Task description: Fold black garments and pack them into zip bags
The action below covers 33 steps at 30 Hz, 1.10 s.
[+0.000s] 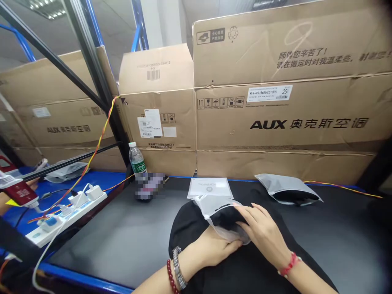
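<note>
A frosted plastic bag (211, 205) with black material (226, 217) inside lies over a larger black cloth (186, 222) on the dark table. My left hand (212, 247), with a watch and red beads at its wrist, is closed on the bag's lower side, its fingers partly hidden under it. My right hand (261, 228), a pink band at its wrist, holds the right side of the bag and the black material at its opening. Just behind the bag lies a white printed sheet or packet (210, 188).
Another frosted bag with black contents (289, 190) lies at the back right. A water bottle (137, 161) and a blurred-out object (149, 185) stand back left. A power strip (65, 214) with cables lies left. Cardboard boxes (284, 110) line the back. Part of another person's hand (4, 200) shows far left.
</note>
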Tool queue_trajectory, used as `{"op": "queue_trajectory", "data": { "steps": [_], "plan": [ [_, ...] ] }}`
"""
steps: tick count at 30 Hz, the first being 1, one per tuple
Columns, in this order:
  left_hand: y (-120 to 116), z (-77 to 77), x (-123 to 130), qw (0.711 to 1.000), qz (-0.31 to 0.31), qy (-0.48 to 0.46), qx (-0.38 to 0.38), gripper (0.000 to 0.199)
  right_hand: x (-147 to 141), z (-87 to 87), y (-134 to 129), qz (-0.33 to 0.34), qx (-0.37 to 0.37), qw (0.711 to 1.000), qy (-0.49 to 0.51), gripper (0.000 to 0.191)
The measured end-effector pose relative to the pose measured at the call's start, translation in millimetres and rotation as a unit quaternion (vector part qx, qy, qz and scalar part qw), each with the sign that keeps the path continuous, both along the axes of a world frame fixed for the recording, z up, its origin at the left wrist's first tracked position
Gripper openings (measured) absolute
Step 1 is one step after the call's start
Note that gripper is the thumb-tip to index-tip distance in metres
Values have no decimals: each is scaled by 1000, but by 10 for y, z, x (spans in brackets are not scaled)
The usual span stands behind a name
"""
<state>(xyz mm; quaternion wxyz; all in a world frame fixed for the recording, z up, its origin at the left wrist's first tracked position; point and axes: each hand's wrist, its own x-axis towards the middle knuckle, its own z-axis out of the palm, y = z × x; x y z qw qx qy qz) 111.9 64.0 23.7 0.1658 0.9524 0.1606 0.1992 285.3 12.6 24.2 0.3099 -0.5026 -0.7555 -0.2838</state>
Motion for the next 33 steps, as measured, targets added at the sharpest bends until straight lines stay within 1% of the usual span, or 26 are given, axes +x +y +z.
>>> {"op": "queue_trajectory", "data": {
  "steps": [2,4,5,7,9,11,13,17,20,22,24,25,26,28,30,31,33],
  "plan": [
    [12,-18,4,1000,-10,28,-6,27,-25,-15,-2,-4,-30,1000,-8,46],
    [19,-12,2,999,6,33,-27,28,-57,3,-27,8,-69,998,-9,48],
    [21,1,-3,999,13,21,-40,27,-69,27,-47,16,-92,996,-4,50],
    [25,41,-20,998,10,-13,-62,26,-80,95,-94,30,-133,991,15,58],
    [24,87,-40,997,-7,-42,-69,33,-60,161,-128,36,-157,987,26,63],
    [16,124,-54,996,-21,-57,-64,44,-4,200,-130,31,-144,989,22,57],
    [-5,145,-50,996,-21,-66,-55,51,77,209,-101,22,-108,994,15,49],
    [-68,158,6,999,4,-42,-26,55,241,217,-33,37,-36,999,-2,36],
    [-87,160,34,1000,0,-17,-4,60,380,273,-41,50,-3,999,-7,33],
    [-72,159,27,1000,-3,-9,0,61,548,318,-73,45,26,999,10,33],
    [-41,151,9,1000,15,-12,-12,60,805,342,-102,11,78,996,49,33],
    [-25,144,1,999,30,-17,-25,58,961,341,-108,-18,120,990,73,32],
    [-9,134,-6,998,45,-22,-38,56,1124,330,-106,-66,152,980,107,30],
    [14,110,-9,995,70,-27,-59,52,1437,276,-70,-177,149,956,178,29],
    [26,79,-6,994,82,-3,-70,49,1668,179,-5,-236,127,941,205,33],
    [29,62,-4,994,83,18,-71,47,1740,117,28,-257,105,937,211,34],
    [34,28,-4,993,78,67,-63,43,1794,-12,79,-299,58,927,217,36]
  ]
}}
